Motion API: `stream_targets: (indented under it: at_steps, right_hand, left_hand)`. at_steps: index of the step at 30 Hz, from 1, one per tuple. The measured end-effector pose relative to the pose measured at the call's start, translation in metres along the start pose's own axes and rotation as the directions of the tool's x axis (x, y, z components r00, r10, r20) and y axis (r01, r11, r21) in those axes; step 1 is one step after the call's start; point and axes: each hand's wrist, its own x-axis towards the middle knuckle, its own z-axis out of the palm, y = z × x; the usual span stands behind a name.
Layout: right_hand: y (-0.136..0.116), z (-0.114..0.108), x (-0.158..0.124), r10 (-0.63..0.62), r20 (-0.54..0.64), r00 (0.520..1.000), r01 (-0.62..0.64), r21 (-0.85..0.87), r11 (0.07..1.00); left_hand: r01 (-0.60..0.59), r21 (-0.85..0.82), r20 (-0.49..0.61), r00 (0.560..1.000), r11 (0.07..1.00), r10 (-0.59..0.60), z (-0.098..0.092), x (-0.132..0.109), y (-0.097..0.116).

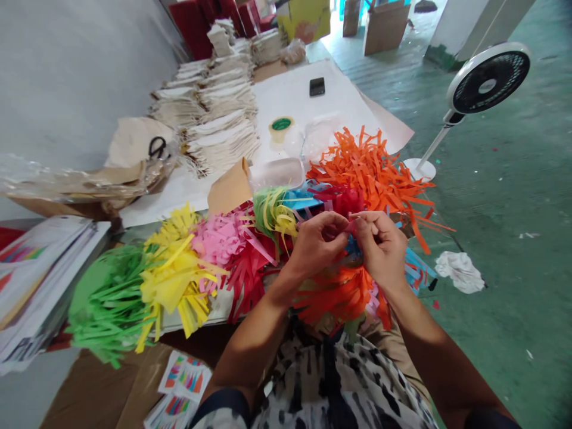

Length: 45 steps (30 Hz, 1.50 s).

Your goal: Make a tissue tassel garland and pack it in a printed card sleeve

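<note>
2 hands: left hand (318, 241) & right hand (379, 247), fingers pinching 1 dark-red fringed paper tassel (345, 202); 1 orange fringed-paper pile (373, 170) at 12 o'clock.

I see both hands hemmed in: orange paper strips (375, 170) crowd the far right, the green and yellow tassels (273, 211) and a clear plastic tub (277, 174) sit just ahead, and pink (218, 238), yellow (176, 277) and green (109, 304) bundles block the left. The white sheet (295, 95) around the tape roll (281, 126) and phone (317, 86) lies open, as does the floor (513, 238) to the right.
</note>
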Motion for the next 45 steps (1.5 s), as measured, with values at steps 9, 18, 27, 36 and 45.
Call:
stream_targets:
  at_steps: [9,18,27,36,45]
  right_hand:
    - [0.002,0.002,-0.001,-0.058,-0.027,0.998,0.055,-0.102,0.993]
    - [0.003,0.003,0.001,-0.073,0.098,0.992,0.085,-0.119,0.989]
    - [0.002,0.003,0.002,-0.084,0.144,0.986,0.102,-0.122,0.987]
    - [0.002,0.002,0.001,-0.116,0.190,0.975,0.137,-0.102,0.985]
    - [0.002,0.000,0.002,-0.147,0.191,0.970,0.164,-0.073,0.984]
  left_hand:
    - [0.124,-0.307,-0.005,0.991,0.943,-0.132,-0.015,0.008,-0.002]
    - [0.052,-0.247,-0.081,0.994,0.968,-0.074,-0.013,0.007,-0.003]
    - [0.030,-0.187,-0.062,0.997,0.982,-0.042,-0.017,0.006,-0.005]
    - [0.091,-0.219,-0.019,0.995,0.972,-0.097,-0.022,0.004,0.000]
    - [0.060,-0.152,0.007,0.998,0.987,-0.059,-0.022,0.005,0.006]
